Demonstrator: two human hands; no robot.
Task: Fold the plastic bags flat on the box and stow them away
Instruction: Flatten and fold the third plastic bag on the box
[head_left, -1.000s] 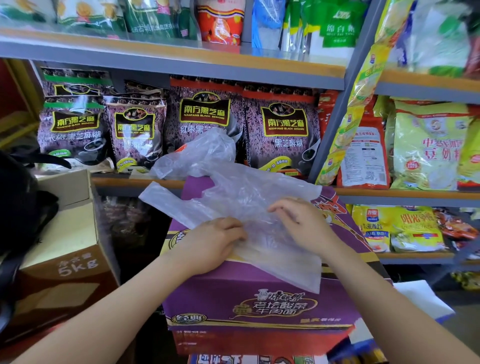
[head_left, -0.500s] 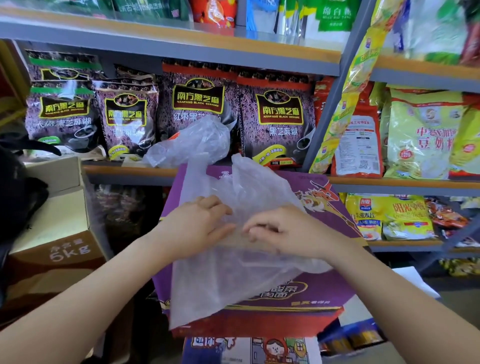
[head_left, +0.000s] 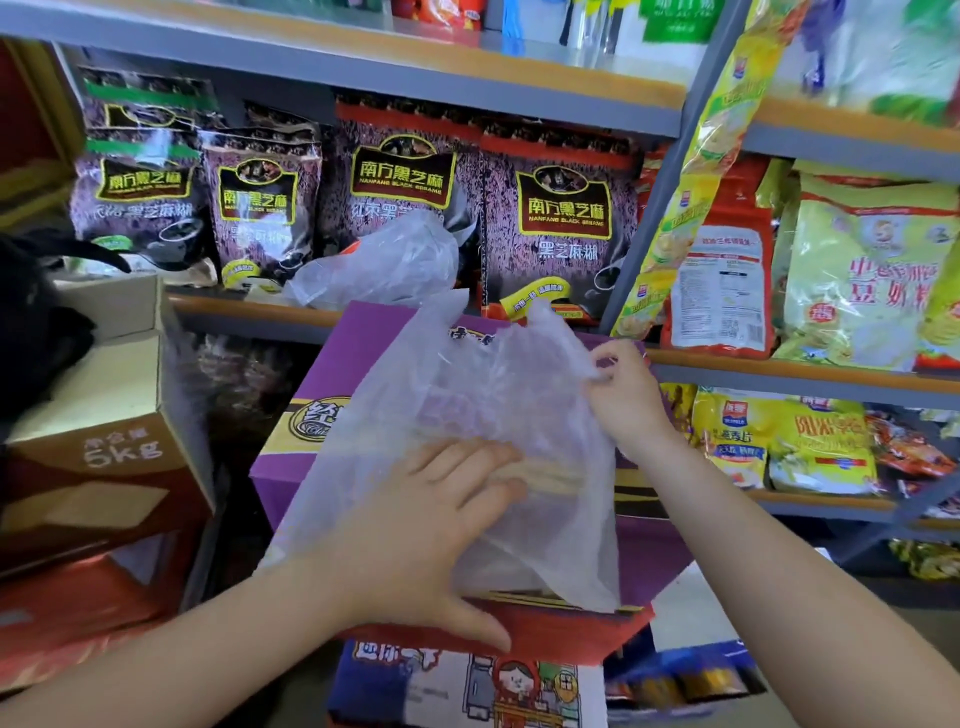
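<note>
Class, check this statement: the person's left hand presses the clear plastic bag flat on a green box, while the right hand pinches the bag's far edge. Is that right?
Not quite: the box is purple, not green, as the head view shows. The rest holds: the left hand lies flat on the clear plastic bag, and the right hand pinches its far edge.

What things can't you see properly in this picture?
- Purple box top, head view: mostly covered by the plastic bag and left hand.
- Second crumpled bag: its lower part is hidden behind the box.
- Top-shelf packets: cut off by the upper edge, blurred.
- Right hand: its pinching fingertips are partly hidden by the film.
</note>
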